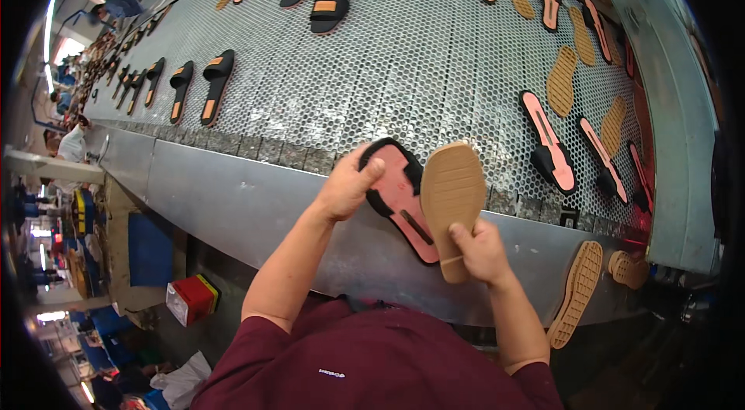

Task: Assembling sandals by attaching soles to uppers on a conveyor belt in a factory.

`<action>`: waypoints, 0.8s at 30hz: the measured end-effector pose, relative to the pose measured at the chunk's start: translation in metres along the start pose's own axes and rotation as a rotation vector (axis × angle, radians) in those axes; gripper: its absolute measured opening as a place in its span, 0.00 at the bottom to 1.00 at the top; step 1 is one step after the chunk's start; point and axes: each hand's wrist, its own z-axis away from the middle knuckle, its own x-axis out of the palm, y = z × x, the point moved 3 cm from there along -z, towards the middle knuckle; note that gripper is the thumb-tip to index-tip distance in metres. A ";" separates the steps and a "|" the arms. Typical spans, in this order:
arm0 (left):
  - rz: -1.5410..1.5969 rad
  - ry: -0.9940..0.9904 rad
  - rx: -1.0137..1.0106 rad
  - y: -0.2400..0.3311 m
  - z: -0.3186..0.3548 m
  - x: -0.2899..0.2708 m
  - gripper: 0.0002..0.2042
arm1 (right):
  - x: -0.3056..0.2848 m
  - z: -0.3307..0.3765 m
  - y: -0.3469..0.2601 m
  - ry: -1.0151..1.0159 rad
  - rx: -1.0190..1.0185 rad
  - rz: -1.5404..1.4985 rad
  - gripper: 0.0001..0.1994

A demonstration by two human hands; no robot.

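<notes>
My left hand is closed round the edge of a black sandal upper whose pink underside faces up. In my right hand is a tan sole, gripped near its narrower end with the thumb on top. The sole overlaps the right side of the upper; whether the two touch, I cannot tell. Both are held above the near metal edge of a mesh conveyor. Right of my hands, a pink-bottomed upper lies on the mesh, with another pink-bottomed upper beside it.
The conveyor carries black slides at the left and several tan soles at the right. A grey machine housing borders the right end. Another tan sole stands by the near edge. A red-and-yellow box sits lower left.
</notes>
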 end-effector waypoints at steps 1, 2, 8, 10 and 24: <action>-0.102 -0.049 0.010 -0.002 0.002 -0.004 0.37 | 0.007 0.003 0.006 -0.020 0.034 0.020 0.13; -0.068 -0.089 -0.003 -0.004 0.004 -0.001 0.43 | 0.012 0.007 0.011 -0.034 0.012 0.035 0.13; -0.111 -0.130 0.006 -0.001 0.013 0.008 0.52 | 0.028 0.002 0.019 -0.074 0.029 0.122 0.15; -0.138 -0.138 0.002 0.001 0.014 0.013 0.48 | 0.026 0.004 0.021 -0.084 0.023 0.102 0.15; -0.242 -0.121 0.113 -0.007 0.014 0.040 0.23 | 0.014 0.000 0.026 -0.141 0.083 0.076 0.14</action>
